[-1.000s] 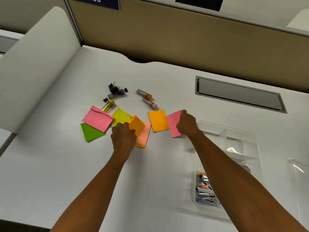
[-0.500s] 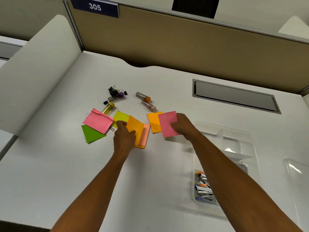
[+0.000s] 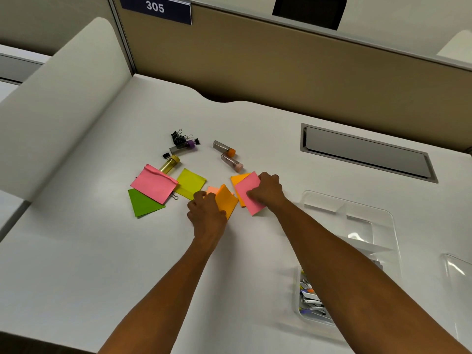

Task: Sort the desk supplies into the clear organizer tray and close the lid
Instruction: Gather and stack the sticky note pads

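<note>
White bench [image 3: 107,251] before us, our left hand [image 3: 205,213] pinching an orange note pad [image 3: 226,204], our right hand [image 3: 267,192] gripping a pink pad [image 3: 246,191], fingers curled, clear organizer tray [image 3: 390,226] at right.

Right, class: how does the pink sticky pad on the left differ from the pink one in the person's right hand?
The left pink pad lies untouched on the desk, overlapping a green pad; the right pink pad is held by the right hand over an orange pad. The left one's top edge looks creased; the right one looks flat. Both are pink squares.
</note>
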`<state>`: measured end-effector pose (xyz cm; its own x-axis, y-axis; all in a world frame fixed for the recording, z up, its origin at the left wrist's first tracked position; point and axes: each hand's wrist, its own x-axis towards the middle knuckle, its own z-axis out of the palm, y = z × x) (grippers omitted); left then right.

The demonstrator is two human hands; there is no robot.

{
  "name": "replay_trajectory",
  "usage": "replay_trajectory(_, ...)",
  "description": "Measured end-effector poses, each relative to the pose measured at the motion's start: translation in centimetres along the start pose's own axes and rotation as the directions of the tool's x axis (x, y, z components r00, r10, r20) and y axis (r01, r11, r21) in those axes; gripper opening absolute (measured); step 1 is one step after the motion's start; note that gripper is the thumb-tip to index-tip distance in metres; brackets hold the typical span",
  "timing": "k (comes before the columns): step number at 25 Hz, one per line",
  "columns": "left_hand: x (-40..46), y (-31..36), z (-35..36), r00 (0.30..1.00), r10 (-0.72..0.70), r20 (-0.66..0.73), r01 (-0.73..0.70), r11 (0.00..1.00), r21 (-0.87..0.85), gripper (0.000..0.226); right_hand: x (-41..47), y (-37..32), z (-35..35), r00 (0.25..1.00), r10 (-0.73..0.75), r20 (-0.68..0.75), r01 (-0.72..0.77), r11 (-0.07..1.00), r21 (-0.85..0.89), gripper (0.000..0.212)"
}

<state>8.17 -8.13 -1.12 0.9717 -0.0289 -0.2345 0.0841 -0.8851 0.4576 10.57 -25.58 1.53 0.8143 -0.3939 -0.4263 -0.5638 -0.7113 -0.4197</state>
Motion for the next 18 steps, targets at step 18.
replay_trajectory(18,1.8,0.0,0.3,0.999,0.018,0.044,-0.022,0.996,0.092,0.045,0.4,0.2,2.3,0.999,-0.034,-0.042,0.033,0.999,-0.025,0.068)
